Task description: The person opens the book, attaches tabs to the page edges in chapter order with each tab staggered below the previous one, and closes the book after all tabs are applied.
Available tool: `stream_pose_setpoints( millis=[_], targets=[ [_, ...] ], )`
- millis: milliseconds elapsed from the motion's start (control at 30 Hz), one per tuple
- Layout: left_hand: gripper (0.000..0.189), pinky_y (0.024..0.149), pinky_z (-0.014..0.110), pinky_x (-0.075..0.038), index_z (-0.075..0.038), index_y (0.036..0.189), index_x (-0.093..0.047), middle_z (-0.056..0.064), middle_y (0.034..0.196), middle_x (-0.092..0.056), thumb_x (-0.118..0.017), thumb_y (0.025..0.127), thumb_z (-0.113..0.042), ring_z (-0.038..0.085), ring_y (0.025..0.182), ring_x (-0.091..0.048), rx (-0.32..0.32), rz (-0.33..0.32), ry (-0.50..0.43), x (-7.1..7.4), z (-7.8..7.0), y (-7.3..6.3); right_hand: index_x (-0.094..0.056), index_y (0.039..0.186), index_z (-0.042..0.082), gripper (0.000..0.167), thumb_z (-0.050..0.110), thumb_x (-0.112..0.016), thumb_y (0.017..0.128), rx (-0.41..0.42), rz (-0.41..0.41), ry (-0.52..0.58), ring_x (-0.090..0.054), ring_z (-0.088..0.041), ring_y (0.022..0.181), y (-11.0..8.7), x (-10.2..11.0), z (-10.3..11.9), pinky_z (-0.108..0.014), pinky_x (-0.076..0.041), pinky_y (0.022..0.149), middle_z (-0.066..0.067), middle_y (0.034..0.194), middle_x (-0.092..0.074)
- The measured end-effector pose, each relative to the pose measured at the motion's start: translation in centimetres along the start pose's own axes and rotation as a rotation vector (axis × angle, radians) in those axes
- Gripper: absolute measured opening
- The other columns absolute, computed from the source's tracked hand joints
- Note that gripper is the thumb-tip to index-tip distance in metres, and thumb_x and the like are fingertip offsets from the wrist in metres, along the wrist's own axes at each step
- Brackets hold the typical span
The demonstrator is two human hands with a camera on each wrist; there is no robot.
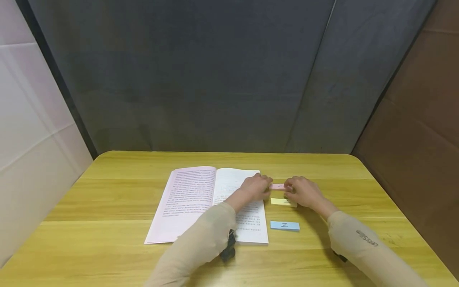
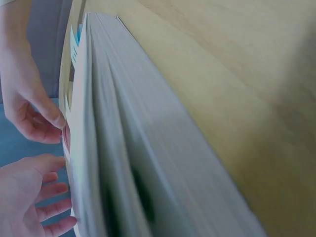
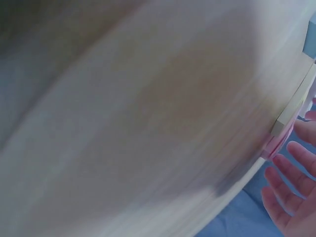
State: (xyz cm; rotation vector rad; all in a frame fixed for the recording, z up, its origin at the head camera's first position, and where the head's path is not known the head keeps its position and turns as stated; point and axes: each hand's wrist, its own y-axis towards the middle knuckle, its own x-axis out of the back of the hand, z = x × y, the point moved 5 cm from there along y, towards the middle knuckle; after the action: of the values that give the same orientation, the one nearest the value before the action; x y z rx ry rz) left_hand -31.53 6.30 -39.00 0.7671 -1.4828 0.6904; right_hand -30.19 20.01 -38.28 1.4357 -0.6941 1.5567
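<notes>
A small pink sticky-note pad with a handwritten mark lies just right of an open book. My left hand reaches across the book's right page, its fingertips at the pad's left end. In the left wrist view this left hand has its fingers spread and fairly straight. My right hand pinches the pad's right end between thumb and forefinger. The pink pad also shows beside the right fingers in the right wrist view. Below it lies a yellow sticky-note pad, partly covered by the right hand.
A blue sticky-note pad with three handwritten strokes lies nearer the front. All of this rests on a wooden table. Dark fabric stands behind the table, with a pale panel on the left and a brown one on the right.
</notes>
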Motion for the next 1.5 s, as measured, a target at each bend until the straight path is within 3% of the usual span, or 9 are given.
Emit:
stream_pose_setpoints(
  millis=[267,700,1100,1267,1500],
  targets=[
    [0.032,0.074,0.031,-0.041,-0.015,0.115,-0.054,-0.002,0.102,-0.058,-0.056,0.084,-0.025,0.017,0.088,-0.051,-0.008,0.0,0.044,-0.5,-0.7,0.5,-0.062,0.093,0.008,0.022,0.021,-0.068,0.076,-0.002,0.011,-0.004,-0.045,-0.012,0.061,0.2,-0.3,-0.3,-0.028,-0.038,0.049,0.003,0.072,-0.053],
    [0.027,0.074,0.031,-0.04,-0.017,0.11,-0.058,-0.002,0.098,-0.055,-0.056,0.085,-0.027,0.016,0.086,-0.052,0.037,-0.016,0.112,-0.9,-0.9,1.0,-0.063,0.095,0.006,0.024,0.02,-0.067,0.076,-0.026,0.015,-0.01,-0.043,-0.013,0.059,0.6,-1.0,-0.9,-0.029,-0.037,0.05,0.004,0.069,-0.05],
    [0.019,0.067,0.028,-0.037,-0.018,0.096,-0.063,-0.003,0.087,-0.053,-0.058,0.082,-0.03,0.014,0.079,-0.05,0.058,-0.079,0.143,-1.1,-1.3,0.9,-0.066,0.089,0.008,0.018,0.02,-0.068,0.076,0.014,0.029,-0.005,-0.043,-0.011,0.06,0.6,-1.1,-0.8,-0.028,-0.038,0.052,0.004,0.07,-0.052],
    [0.018,0.066,0.028,-0.038,-0.017,0.095,-0.061,-0.003,0.085,-0.055,-0.056,0.084,-0.029,0.013,0.076,-0.051,0.022,-0.127,0.129,-0.6,-1.2,0.4,-0.066,0.09,0.006,0.021,0.021,-0.069,0.075,0.053,0.005,-0.008,-0.042,-0.012,0.059,0.4,-0.5,-0.5,-0.028,-0.038,0.052,0.004,0.068,-0.048],
    [0.013,0.061,0.027,-0.038,-0.015,0.089,-0.06,-0.004,0.081,-0.055,-0.057,0.083,-0.026,0.012,0.069,-0.05,-0.074,-0.215,0.078,0.7,-0.9,-0.6,-0.066,0.091,0.007,0.02,0.018,-0.068,0.074,0.081,-0.019,-0.008,-0.043,-0.011,0.06,0.2,1.0,0.2,-0.027,-0.038,0.052,0.003,0.075,-0.052]
  ],
)
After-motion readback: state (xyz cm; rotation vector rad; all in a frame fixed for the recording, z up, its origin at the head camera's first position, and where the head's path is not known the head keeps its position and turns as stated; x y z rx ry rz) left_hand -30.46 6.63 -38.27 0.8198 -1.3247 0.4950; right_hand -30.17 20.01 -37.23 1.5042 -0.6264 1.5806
